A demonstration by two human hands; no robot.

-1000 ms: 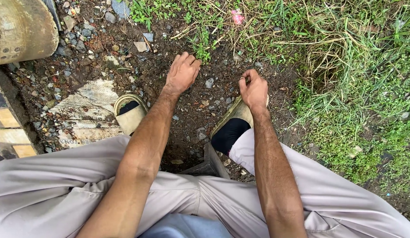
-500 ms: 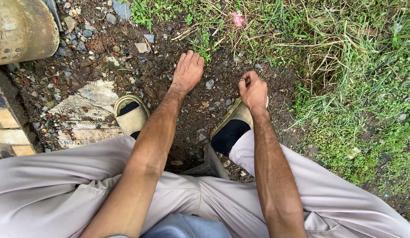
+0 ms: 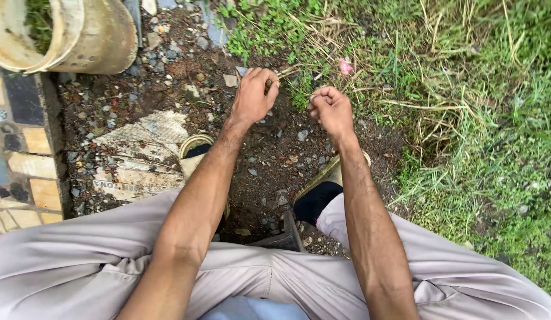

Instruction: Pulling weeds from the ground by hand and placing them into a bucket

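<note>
Soft, even daylight fills the view, bright but without glare, as under an overcast sky. Shadows are faint and diffuse; the darkest patch lies under the legs by the damp soil (image 3: 269, 172). Focus is sharp on both forearms and the gravel. The grass (image 3: 483, 118) at the right edge looks slightly smeared, and wide-angle stretch bends the pot (image 3: 98, 35) and the tiled edge (image 3: 26, 166).

Cut off by the top edge: round pale pot (image 3: 80, 35). Hidden under the left forearm: most of a sandal (image 3: 195, 151). Curled shut, contents unseen: right hand (image 3: 330, 109). Too small to identify: pink scrap (image 3: 346, 66) among grass.
</note>
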